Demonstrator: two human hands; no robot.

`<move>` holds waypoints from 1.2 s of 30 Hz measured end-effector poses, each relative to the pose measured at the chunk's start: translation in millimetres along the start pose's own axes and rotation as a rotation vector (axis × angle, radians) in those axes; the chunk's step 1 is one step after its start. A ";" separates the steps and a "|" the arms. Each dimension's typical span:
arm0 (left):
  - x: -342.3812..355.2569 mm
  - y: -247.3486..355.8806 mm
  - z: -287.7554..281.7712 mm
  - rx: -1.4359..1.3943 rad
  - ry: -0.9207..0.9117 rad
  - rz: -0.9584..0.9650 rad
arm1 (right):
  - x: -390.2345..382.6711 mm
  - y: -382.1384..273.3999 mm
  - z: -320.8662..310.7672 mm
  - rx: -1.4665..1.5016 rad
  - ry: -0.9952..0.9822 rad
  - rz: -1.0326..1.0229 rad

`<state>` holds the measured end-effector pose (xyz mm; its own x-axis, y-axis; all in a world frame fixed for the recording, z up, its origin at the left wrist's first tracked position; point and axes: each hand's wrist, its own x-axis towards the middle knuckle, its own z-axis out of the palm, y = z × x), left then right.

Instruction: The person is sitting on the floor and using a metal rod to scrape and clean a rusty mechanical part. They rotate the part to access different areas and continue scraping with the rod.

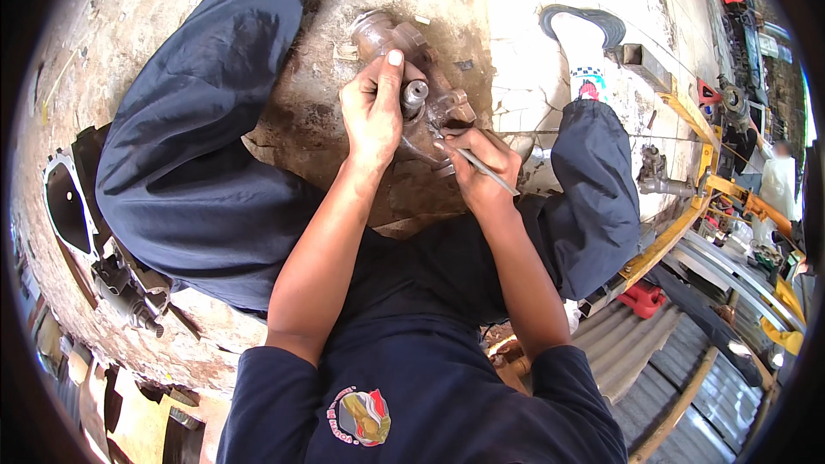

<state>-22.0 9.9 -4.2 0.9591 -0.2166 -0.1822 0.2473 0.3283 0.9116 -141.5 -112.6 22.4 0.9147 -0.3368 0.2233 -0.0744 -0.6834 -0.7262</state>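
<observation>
Lying on the stained floor [301,139] between the person's legs, the cast metal housing [436,90] is just ahead of both hands, its long axis slanting from far left to near right. The left hand [374,107] appears clasped on it beside a round-ended stub [415,94], though its fingers are largely hidden. The right hand [493,153], at the near-right end, pinches a slender metal rod [503,183] slanted toward the housing; contact at the rod's forward end cannot be confirmed. The hands are apart, the left reaching farther forward.
</observation>
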 end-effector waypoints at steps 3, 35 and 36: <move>0.8 -0.2 2.2 0.054 -0.013 0.061 | 7.8 0.7 5.0 0.013 0.051 0.058; -3.4 1.3 -5.5 0.098 -0.043 0.041 | -32.9 -16.2 -10.0 -0.030 -0.024 0.007; -2.8 2.5 -5.2 0.100 -0.042 0.024 | -28.9 -16.9 -8.0 -0.015 -0.006 0.018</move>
<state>-23.4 16.1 -3.3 0.9576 -0.2484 -0.1460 0.2070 0.2409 0.9482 -169.9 -96.6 33.4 0.9156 -0.3449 0.2066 -0.0963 -0.6870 -0.7202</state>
